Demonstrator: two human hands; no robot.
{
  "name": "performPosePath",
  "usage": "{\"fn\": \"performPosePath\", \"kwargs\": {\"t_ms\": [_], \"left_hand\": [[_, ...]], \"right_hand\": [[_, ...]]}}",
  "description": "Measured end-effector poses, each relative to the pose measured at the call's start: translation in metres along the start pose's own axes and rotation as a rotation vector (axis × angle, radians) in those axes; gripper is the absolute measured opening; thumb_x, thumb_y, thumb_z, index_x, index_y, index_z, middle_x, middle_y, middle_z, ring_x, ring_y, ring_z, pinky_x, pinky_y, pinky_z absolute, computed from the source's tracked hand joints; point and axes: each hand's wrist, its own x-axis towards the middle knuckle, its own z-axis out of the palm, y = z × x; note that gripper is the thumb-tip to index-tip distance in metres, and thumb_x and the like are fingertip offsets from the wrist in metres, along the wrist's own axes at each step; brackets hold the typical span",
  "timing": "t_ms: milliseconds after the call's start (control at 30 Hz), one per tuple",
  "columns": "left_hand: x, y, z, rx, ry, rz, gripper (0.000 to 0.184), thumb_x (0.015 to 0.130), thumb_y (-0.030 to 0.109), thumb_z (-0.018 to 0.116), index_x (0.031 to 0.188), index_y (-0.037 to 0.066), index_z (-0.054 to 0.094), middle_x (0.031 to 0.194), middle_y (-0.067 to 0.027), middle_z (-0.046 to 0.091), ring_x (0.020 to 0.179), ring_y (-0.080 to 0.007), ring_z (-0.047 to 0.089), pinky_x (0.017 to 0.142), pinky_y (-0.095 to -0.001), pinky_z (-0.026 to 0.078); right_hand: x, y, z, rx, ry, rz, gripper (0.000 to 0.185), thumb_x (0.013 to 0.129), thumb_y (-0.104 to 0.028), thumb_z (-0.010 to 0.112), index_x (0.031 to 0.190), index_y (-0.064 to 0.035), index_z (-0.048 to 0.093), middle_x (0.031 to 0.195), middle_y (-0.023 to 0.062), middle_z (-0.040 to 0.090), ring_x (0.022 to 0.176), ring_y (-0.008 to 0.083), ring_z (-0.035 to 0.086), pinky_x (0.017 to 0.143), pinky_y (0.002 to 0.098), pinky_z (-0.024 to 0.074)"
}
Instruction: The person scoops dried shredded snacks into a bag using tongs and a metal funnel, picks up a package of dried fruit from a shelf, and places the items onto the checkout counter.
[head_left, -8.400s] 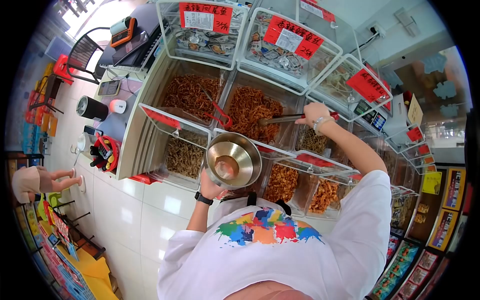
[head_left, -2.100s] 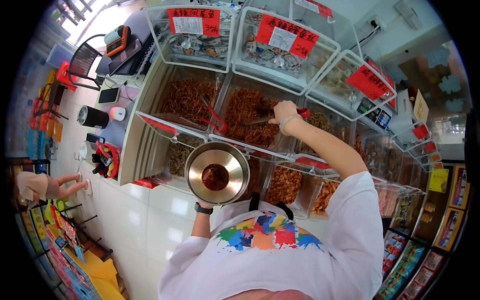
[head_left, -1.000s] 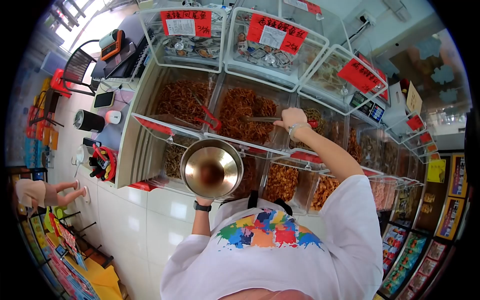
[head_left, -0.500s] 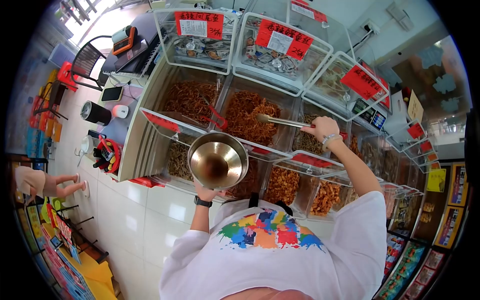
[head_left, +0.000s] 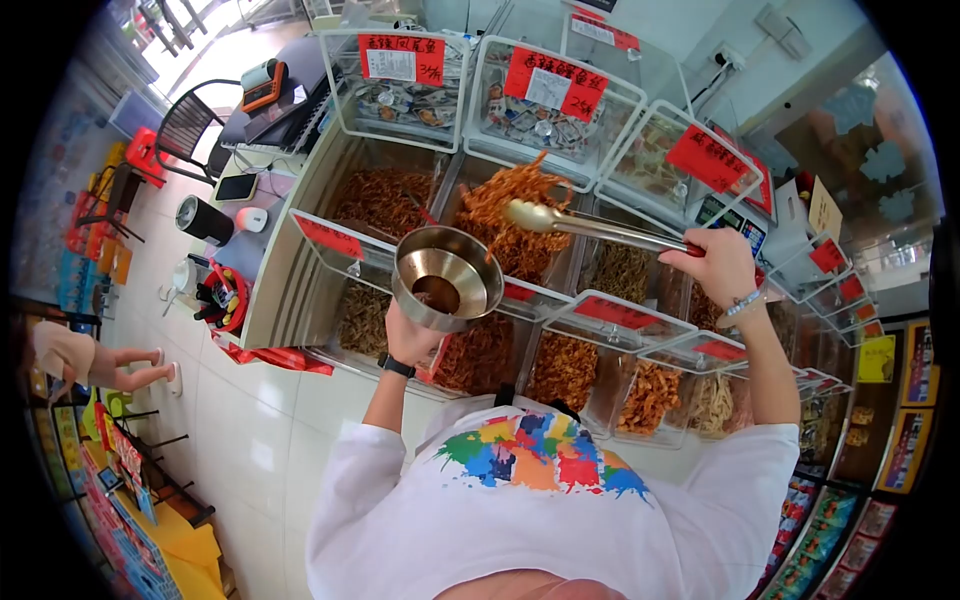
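Note:
My left hand (head_left: pixel 410 338) is closed on the side of a shiny steel bowl (head_left: pixel 467 266), whose mouth is tilted up toward me; a dark brown patch shows at its bottom. My right hand (head_left: pixel 722 266) grips the red-ended handle of metal tongs (head_left: pixel 622 233). At the tongs' tip, a clump of reddish-brown shredded snack (head_left: pixel 512 190) is lifted above an open bin of the same shreds (head_left: pixel 515 258). Some strands hang close to the bowl's far rim.
Raised clear lids (head_left: pixel 555 145) with red labels stand behind the bins, and more lids (head_left: pixel 622 318) slope nearer me. A bin of orange-brown pieces (head_left: pixel 652 395) lies in front. To the left are a black cup (head_left: pixel 203 220), a red basket (head_left: pixel 232 300) and a person (head_left: pixel 100 362).
My right hand has moved right and the tongs have risen with a clump of shreds. The bowl has shifted slightly right and up toward the bin.

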Motion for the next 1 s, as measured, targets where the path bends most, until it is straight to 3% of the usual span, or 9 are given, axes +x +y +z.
{"fn": "performPosePath", "kwargs": {"t_ms": [167, 200, 233, 367, 500, 600, 667, 800, 1000], "left_hand": [[0.018, 0.036, -0.012, -0.008, -0.067, 0.111, 0.039, 0.061, 0.023, 0.080, 0.094, 0.006, 0.069, 0.092, -0.0110, 0.070, 0.088, -0.0275, 0.066, 0.080, -0.0375, 0.051], [0.020, 0.046, -0.013, -0.061, -0.127, 0.093, 0.058, 0.059, 0.026, 0.084, 0.108, 0.003, 0.062, 0.103, -0.0132, 0.066, 0.095, -0.0287, 0.064, 0.084, -0.0379, 0.050], [0.021, 0.054, -0.014, -0.114, -0.186, 0.073, 0.078, 0.056, 0.029, 0.088, 0.121, 0.001, 0.054, 0.113, -0.0154, 0.063, 0.101, -0.0300, 0.062, 0.087, -0.0384, 0.049], [0.013, 0.077, -0.006, -0.216, -0.211, 0.126, 0.080, 0.057, 0.027, 0.088, 0.124, 0.000, 0.053, 0.118, -0.0155, 0.062, 0.105, -0.0279, 0.062, 0.089, -0.0366, 0.049], [-0.022, 0.046, 0.018, -0.937, -0.147, -0.411, 0.075, 0.061, 0.017, 0.086, 0.125, -0.001, 0.051, 0.121, -0.0132, 0.060, 0.107, -0.0212, 0.060, 0.092, -0.0362, 0.049], [-0.038, 0.043, 0.022, -1.313, 0.028, -0.703, 0.075, 0.061, 0.012, 0.085, 0.127, -0.001, 0.049, 0.122, -0.0124, 0.059, 0.107, -0.0197, 0.059, 0.092, -0.0369, 0.049], [-0.041, 0.045, 0.019, -0.994, -0.038, -0.399, 0.078, 0.062, 0.011, 0.085, 0.128, -0.001, 0.047, 0.124, -0.0129, 0.057, 0.108, -0.0201, 0.058, 0.093, -0.0367, 0.049], [-0.041, 0.038, 0.011, -0.678, -0.071, -0.135, 0.075, 0.059, 0.015, 0.087, 0.124, -0.001, 0.051, 0.120, -0.0138, 0.060, 0.106, -0.0203, 0.060, 0.091, -0.0357, 0.049], [-0.044, 0.055, 0.008, -0.728, -0.102, -0.149, 0.069, 0.057, 0.015, 0.087, 0.117, -0.001, 0.057, 0.113, -0.0135, 0.064, 0.101, -0.0198, 0.063, 0.089, -0.0351, 0.050]], "right_hand": [[0.009, -0.060, -0.048, -0.216, 0.012, -0.314, 0.052, 0.070, -0.061, 0.065, 0.062, -0.0097, 0.062, 0.057, 0.0102, 0.057, 0.060, 0.0294, 0.062, 0.053, 0.0387, 0.0464], [0.013, -0.073, -0.052, -0.212, 0.015, -0.305, 0.052, 0.070, -0.061, 0.065, 0.062, -0.0097, 0.062, 0.057, 0.0102, 0.057, 0.060, 0.0294, 0.062, 0.053, 0.0387, 0.0464], [0.017, -0.086, -0.055, -0.255, -0.021, -0.437, 0.045, 0.070, -0.055, 0.067, 0.063, -0.0104, 0.064, 0.058, 0.0086, 0.059, 0.061, 0.0270, 0.064, 0.054, 0.0377, 0.0480], [0.023, -0.157, -0.062, -0.392, -0.019, -0.802, 0.014, 0.068, -0.027, 0.071, 0.066, -0.0133, 0.070, 0.065, 0.0025, 0.066, 0.069, 0.0201, 0.067, 0.060, 0.0305, 0.0503], [0.022, -0.205, -0.013, -0.673, 0.020, -1.039, 0.004, 0.064, -0.014, 0.066, 0.063, -0.0112, 0.069, 0.061, 0.0048, 0.065, 0.061, 0.0215, 0.064, 0.053, 0.0358, 0.0465], [0.021, -0.212, 0.001, -0.741, -0.009, -1.066, 0.009, 0.068, -0.020, 0.068, 0.071, -0.0116, 0.072, 0.069, 0.0033, 0.067, 0.064, 0.0215, 0.065, 0.056, 0.0354, 0.0489], [0.013, -0.202, -0.011, -0.833, 0.110, -1.160, 0.010, 0.066, -0.015, 0.064, 0.070, -0.0063, 0.069, 0.065, 0.0073, 0.062, 0.058, 0.0241, 0.059, 0.054, 0.0365, 0.0471], [-0.010, -0.191, -0.070, -0.829, 0.174, -0.935, 0.010, 0.068, -0.018, 0.063, 0.066, -0.0083, 0.062, 0.066, 0.0022, 0.054, 0.067, 0.0195, 0.054, 0.057, 0.0307, 0.0412], [-0.017, -0.191, -0.066, -0.810, 0.122, -0.816, 0.009, 0.067, -0.018, 0.063, 0.066, -0.0086, 0.062, 0.065, 0.0019, 0.052, 0.068, 0.0183, 0.053, 0.058, 0.0306, 0.0400]]}}
